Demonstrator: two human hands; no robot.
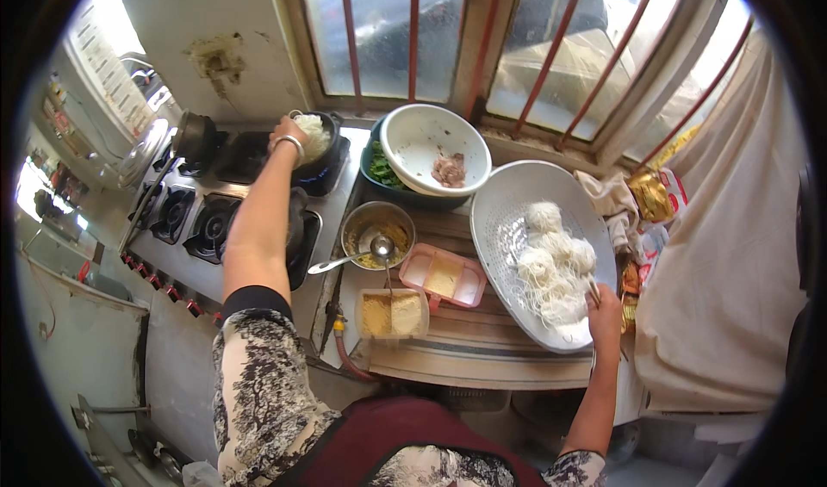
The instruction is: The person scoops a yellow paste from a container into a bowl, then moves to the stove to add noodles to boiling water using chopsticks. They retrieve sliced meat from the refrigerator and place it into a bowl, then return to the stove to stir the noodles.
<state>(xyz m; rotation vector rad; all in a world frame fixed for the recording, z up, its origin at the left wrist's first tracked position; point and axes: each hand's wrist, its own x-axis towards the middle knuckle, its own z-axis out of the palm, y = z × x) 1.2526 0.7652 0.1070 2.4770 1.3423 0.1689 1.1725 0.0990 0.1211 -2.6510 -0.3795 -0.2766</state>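
Note:
My left hand (288, 139), with a bangle at the wrist, reaches to a dark pot (334, 132) on the gas stove. Its fingers grip a clump of pale thin noodles (313, 137) at the pot's mouth; the fingertips are partly hidden. On the right, wooden chopsticks (593, 288) are in my right hand (605, 316), at the rim of a large perforated metal colander (494, 228). Several nests of white noodles (557, 261) lie in that colander, close to the chopsticks. A blue flame shows under the pot.
A white bowl (413, 139) with some meat (449, 169) rests over a teal basin (371, 177) of leafy greens. Nearby are a steel bowl (349, 219) with a ladle (382, 247), a pink seasoning box (475, 280) and a two-part powder container (391, 314). A barred window stands behind.

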